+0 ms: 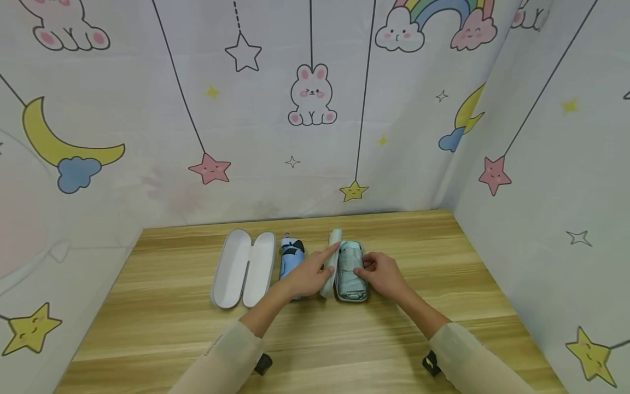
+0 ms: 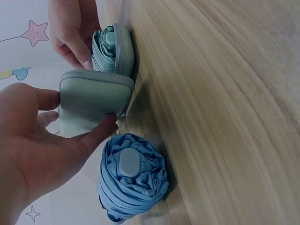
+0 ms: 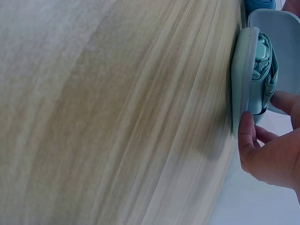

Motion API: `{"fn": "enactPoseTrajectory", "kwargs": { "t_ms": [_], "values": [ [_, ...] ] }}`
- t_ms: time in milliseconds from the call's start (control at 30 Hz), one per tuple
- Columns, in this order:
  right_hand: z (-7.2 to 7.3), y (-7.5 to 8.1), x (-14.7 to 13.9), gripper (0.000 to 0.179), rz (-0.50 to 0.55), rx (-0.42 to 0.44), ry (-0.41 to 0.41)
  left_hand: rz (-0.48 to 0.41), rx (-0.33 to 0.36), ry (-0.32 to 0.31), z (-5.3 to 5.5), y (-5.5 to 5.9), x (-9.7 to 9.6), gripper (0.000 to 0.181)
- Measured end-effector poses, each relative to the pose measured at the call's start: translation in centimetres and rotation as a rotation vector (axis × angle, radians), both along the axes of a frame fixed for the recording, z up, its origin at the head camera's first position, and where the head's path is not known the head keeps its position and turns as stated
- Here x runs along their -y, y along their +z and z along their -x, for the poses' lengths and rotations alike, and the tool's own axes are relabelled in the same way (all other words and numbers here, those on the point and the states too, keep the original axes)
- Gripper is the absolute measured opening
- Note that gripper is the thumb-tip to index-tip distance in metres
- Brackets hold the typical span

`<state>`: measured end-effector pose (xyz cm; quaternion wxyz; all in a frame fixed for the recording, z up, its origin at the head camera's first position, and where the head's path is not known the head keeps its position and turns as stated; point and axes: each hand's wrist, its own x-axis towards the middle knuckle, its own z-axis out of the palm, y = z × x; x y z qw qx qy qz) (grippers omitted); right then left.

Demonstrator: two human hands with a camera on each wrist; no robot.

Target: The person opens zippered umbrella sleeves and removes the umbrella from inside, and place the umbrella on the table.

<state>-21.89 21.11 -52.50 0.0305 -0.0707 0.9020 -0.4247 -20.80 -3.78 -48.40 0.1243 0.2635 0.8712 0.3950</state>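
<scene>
A pale green hinged case (image 2: 124, 51) lies on the table with a folded green umbrella (image 1: 351, 268) inside it. Its lid (image 2: 96, 98) stands raised on the left side. My left hand (image 1: 311, 271) holds this lid, with the thumb on its outer face and fingers at its edge. On the other side, my right hand (image 3: 276, 150) grips the case and umbrella together: the thumb touches the umbrella while a finger lies against the case rim. A folded blue umbrella (image 2: 131, 173) lies left of the lid, partly hidden by my left hand in the head view.
An open white case (image 1: 228, 271) with two hollow halves lies left of the blue umbrella. The wooden table (image 1: 162, 328) meets a patterned cloth (image 1: 266, 191) at the back. Black devices (image 1: 431, 363) show beneath both sleeves.
</scene>
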Motion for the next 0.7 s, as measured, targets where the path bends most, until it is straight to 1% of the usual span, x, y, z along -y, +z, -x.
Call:
{"fn": "enactPoseTrajectory", "kwargs": {
  "t_ms": [100, 200, 267, 333, 467, 533, 600, 700],
  "values": [
    [0.0, 0.1, 0.0, 0.038, -0.003, 0.001, 0.005, -0.035, 0.004, -0.001, 0.0, -0.1, 0.0, 0.061],
    [0.0, 0.3, 0.1, 0.039, -0.015, 0.008, 0.006, -0.029, -0.011, 0.039, 0.1, 0.0, -0.2, 0.064],
    [-0.1, 0.5, 0.2, 0.040, -0.032, 0.006, 0.008, -0.010, -0.032, 0.079, 0.1, 0.0, -0.4, 0.067],
    [-0.1, 0.8, 0.3, 0.041, -0.050, 0.004, 0.007, 0.004, -0.044, 0.133, 0.2, 0.1, -0.7, 0.068],
    [-0.2, 1.2, 0.7, 0.044, -0.092, -0.001, -0.001, 0.004, -0.061, 0.270, 0.2, 0.4, -1.0, 0.060],
    [-0.2, 1.4, 0.9, 0.044, -0.119, -0.007, -0.003, 0.015, -0.083, 0.323, 0.2, 0.7, -0.9, 0.054],
    [-0.1, 1.5, 1.0, 0.044, -0.144, -0.012, -0.005, 0.016, -0.100, 0.353, 0.2, 1.1, -0.8, 0.049],
    [0.0, 1.7, 1.2, 0.046, -0.179, -0.007, -0.004, 0.028, -0.121, 0.370, 0.2, 1.3, -0.4, 0.045]
  ]
}}
